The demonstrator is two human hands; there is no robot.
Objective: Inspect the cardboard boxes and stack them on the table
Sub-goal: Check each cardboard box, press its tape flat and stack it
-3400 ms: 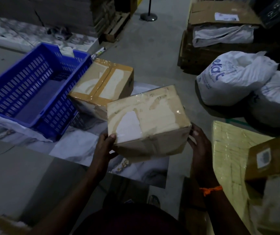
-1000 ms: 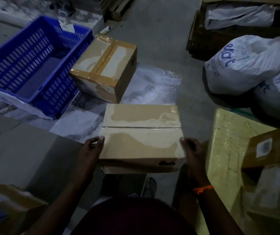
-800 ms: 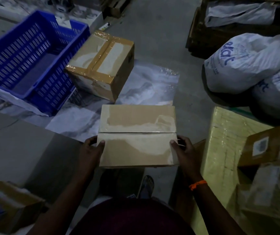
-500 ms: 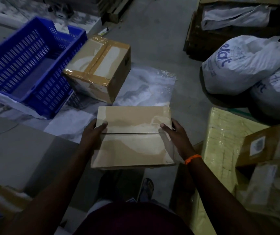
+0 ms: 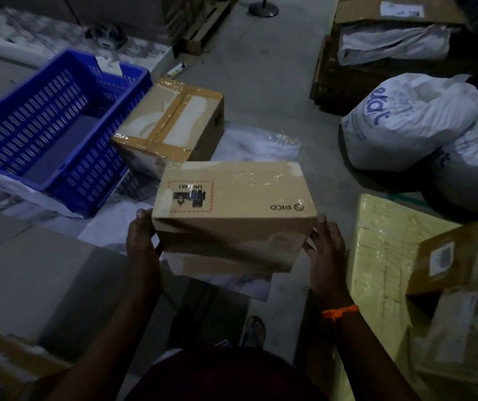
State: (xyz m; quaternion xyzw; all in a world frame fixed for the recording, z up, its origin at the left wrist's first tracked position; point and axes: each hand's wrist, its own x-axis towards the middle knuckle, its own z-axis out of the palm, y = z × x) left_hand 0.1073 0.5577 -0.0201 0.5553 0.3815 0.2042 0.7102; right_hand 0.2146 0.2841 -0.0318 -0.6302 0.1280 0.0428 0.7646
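Cardboard box [image 5: 233, 209] is held between both hands, just ahead of the body, long axis running left to right, printed face up. Taped box [image 5: 171, 123] stands beyond it, up and to the left, nearer the left hand [image 5: 142, 244]. Left hand and right hand [image 5: 326, 256] each clasp one short end, fingers curled around it.
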